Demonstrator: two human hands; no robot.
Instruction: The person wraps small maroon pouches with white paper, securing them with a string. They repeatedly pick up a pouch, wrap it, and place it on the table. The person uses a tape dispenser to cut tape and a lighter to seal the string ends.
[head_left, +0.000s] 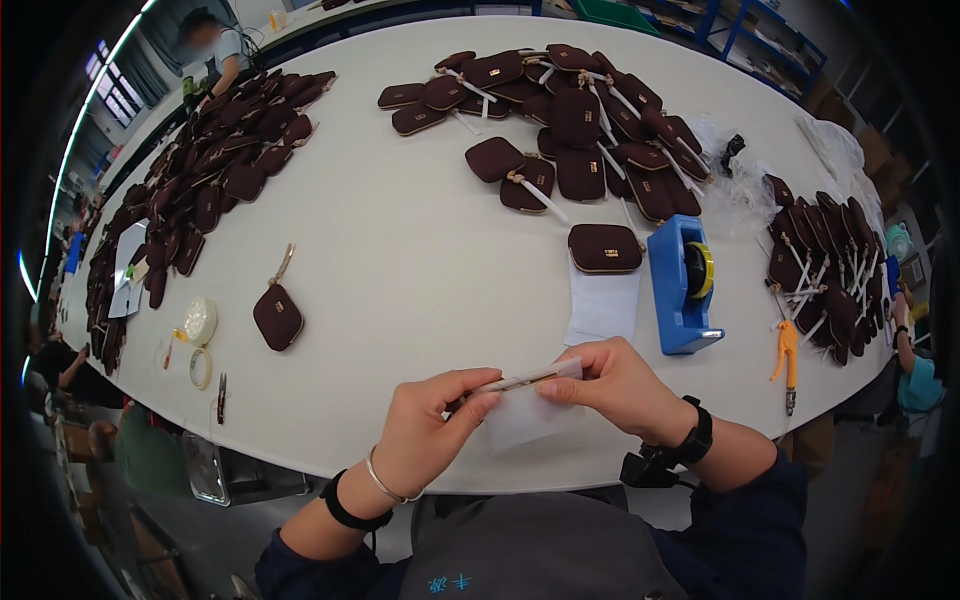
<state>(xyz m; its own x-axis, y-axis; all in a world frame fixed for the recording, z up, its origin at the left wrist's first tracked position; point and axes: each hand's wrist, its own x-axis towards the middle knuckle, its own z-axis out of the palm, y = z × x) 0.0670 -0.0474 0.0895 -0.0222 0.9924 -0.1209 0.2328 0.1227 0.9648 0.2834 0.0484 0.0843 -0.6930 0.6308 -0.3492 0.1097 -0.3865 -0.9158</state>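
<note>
Pinching folded white paper point(530, 405) in both left hand point(425, 415) and right hand point(622, 388), above the bench's point(420, 300) near side.
Possibly risking slipping or unfolding crookedly, from easing either thumb unevenly.

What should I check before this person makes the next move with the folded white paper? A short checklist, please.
1. Left hand gripping the folded white paper: ok, pinched between thumb and fingers.
2. Right hand gripping it too: ok, pinched near the other end.
3. What is inside the fold: cannot tell, the hands and paper hide it.
4. Spare white sheets fully uncovered: not ok, a brown pouch overlaps their far end.
5. Blue tape dispenser loaded: ok, a roll sits in it.
6. Loose tape end ready to pull: cannot tell, too small to see.
</note>
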